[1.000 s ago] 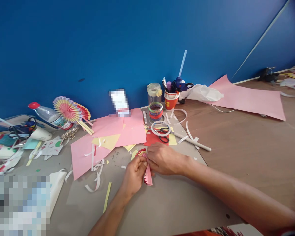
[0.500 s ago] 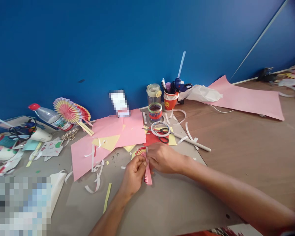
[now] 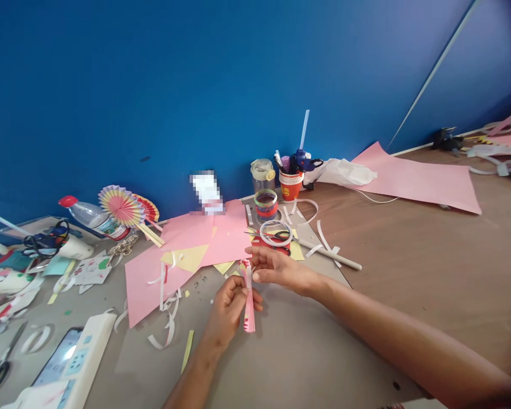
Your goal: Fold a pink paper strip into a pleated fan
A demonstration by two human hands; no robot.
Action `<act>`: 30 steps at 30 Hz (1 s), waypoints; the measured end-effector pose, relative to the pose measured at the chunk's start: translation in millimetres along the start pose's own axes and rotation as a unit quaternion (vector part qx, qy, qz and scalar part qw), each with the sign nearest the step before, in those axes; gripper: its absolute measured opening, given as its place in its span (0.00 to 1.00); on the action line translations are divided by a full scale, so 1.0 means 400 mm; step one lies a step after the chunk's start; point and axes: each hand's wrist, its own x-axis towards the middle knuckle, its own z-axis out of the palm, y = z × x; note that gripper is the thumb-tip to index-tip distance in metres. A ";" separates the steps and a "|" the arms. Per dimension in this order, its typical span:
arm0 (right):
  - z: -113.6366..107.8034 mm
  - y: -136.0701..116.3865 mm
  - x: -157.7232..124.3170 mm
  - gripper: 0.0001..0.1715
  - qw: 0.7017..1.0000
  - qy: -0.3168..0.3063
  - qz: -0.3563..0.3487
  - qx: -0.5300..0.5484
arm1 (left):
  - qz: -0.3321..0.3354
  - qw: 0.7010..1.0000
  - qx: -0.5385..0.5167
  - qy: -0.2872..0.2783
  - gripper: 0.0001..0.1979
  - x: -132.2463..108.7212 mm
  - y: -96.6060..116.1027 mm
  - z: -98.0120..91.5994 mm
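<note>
A narrow pleated paper fan [image 3: 249, 319], pink with red and yellow at its ends, stands nearly upright over the grey table. My left hand [image 3: 226, 309] pinches it around the middle, the fingers reaching behind the folds. A pale strip runs along the upper half of the pleats. Close to the upper end, on the right, my right hand [image 3: 281, 272] is open, its thumb and fingers apart. Whether its fingertips brush the paper I cannot tell. Just beyond it are scissors [image 3: 283, 235], a white tape roll [image 3: 276, 233] and a red paper piece [image 3: 272, 246].
Pink sheets [image 3: 153, 284] and paper strips cover the table's back left. A bottle [image 3: 85, 215], finished round fan [image 3: 122, 205], clear jar [image 3: 264, 177] and red cup of tools [image 3: 290, 187] stand along the blue wall. A white stick [image 3: 336, 257] lies right; a power strip [image 3: 91, 346], phone [image 3: 59, 355] left.
My right hand has opened from its grip by the fan and drawn slightly back. The fan is now squeezed narrower, its upper end less spread, in my left hand. The view has shifted slightly.
</note>
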 end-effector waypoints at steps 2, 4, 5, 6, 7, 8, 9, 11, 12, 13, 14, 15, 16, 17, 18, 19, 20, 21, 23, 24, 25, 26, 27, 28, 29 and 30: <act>0.005 0.003 0.001 0.40 1.000 0.023 0.014 0.015 | 0.005 1.000 -0.006 -0.026 0.11 -0.002 -0.002 -0.001; 0.008 0.007 0.004 0.37 0.999 0.030 0.020 0.029 | 0.001 0.999 -0.011 -0.052 0.11 -0.002 -0.004 -0.001; 0.009 0.010 0.005 0.34 0.999 0.033 0.015 0.035 | -0.003 0.998 -0.011 -0.059 0.11 -0.002 -0.005 -0.002; 0.011 0.014 0.007 0.32 0.998 0.044 0.004 0.037 | -0.007 0.998 -0.010 -0.060 0.11 -0.001 -0.005 -0.002; 0.014 0.019 0.010 0.29 0.997 0.063 -0.012 0.033 | -0.008 0.998 -0.009 -0.057 0.12 0.001 -0.005 -0.003; 0.018 0.025 0.012 0.28 0.995 0.089 -0.031 0.021 | -0.006 0.999 -0.009 -0.049 0.12 0.004 -0.005 -0.004; 0.023 0.031 0.014 0.26 0.992 0.117 -0.049 0.004 | 0.002 0.999 -0.012 -0.041 0.13 0.007 -0.004 -0.005; 0.037 0.046 0.018 0.25 0.984 0.159 -0.075 -0.031 | 0.032 0.999 -0.014 -0.027 0.16 0.013 -0.005 -0.008; 0.044 0.054 0.019 0.24 0.981 0.172 -0.084 -0.041 | 0.049 0.999 -0.009 -0.020 0.17 0.016 -0.006 -0.009; 0.051 0.061 0.020 0.23 0.979 0.178 -0.090 -0.046 | 0.065 0.998 0.002 -0.012 0.17 0.019 -0.007 -0.009; 0.056 0.067 0.020 0.23 0.978 0.180 -0.093 -0.044 | 0.076 0.997 0.019 0.000 0.16 0.021 -0.008 -0.009; 0.061 0.072 0.020 0.22 0.980 0.174 -0.093 -0.037 | 0.082 0.996 0.040 0.015 0.15 0.022 -0.010 -0.008; 0.062 0.075 0.021 0.22 0.982 0.164 -0.090 -0.030 | 0.084 0.994 0.063 0.031 0.13 0.023 -0.012 -0.008; 0.062 0.077 0.021 0.22 0.984 0.152 -0.084 -0.024 | 0.084 0.992 0.086 0.045 0.12 0.023 -0.013 -0.008; 0.060 0.077 0.021 0.21 0.987 0.141 -0.077 -0.020 | 0.085 0.989 0.107 0.055 0.12 0.024 -0.015 -0.010; 0.056 0.077 0.021 0.21 0.989 0.131 -0.070 -0.021 | 0.088 0.986 0.126 0.060 0.12 0.024 -0.016 -0.013; 0.052 0.075 0.021 0.21 0.990 0.122 -0.063 -0.026 | 0.092 0.984 0.141 0.059 0.12 0.025 -0.017 -0.017; 0.047 0.073 0.021 0.21 0.991 0.114 -0.057 -0.033 | 0.096 0.982 0.151 0.056 0.12 0.026 -0.019 -0.023; 0.039 0.069 0.021 0.21 0.993 0.093 -0.045 -0.049 | 0.100 0.980 0.165 0.048 0.12 0.029 -0.022 -0.036; 0.035 0.067 0.021 0.19 0.994 0.084 -0.038 -0.060 | 0.099 0.979 0.171 0.045 0.12 0.031 -0.023 -0.042; 0.033 0.065 0.020 0.17 0.994 0.080 -0.029 -0.073 | 0.094 0.978 0.181 0.044 0.12 0.031 -0.024 -0.048; 0.031 0.063 0.020 0.14 0.993 0.081 -0.020 -0.087 | 0.087 0.976 0.194 0.043 0.12 0.032 -0.024 -0.052; 0.029 0.060 0.019 0.11 0.991 0.084 -0.009 -0.102 | 0.080 0.973 0.211 0.042 0.12 0.031 -0.024 -0.055; 0.028 0.058 0.019 0.09 0.990 0.088 0.004 -0.114 | 0.075 0.969 0.230 0.041 0.13 0.031 -0.023 -0.057; 0.026 0.056 0.018 0.07 0.988 0.092 0.021 -0.120 | 0.073 0.965 0.251 0.038 0.13 0.031 -0.021 -0.058; 0.024 0.054 0.018 0.05 0.988 0.094 0.038 -0.118 | 0.077 0.958 0.274 0.037 0.13 0.031 -0.019 -0.060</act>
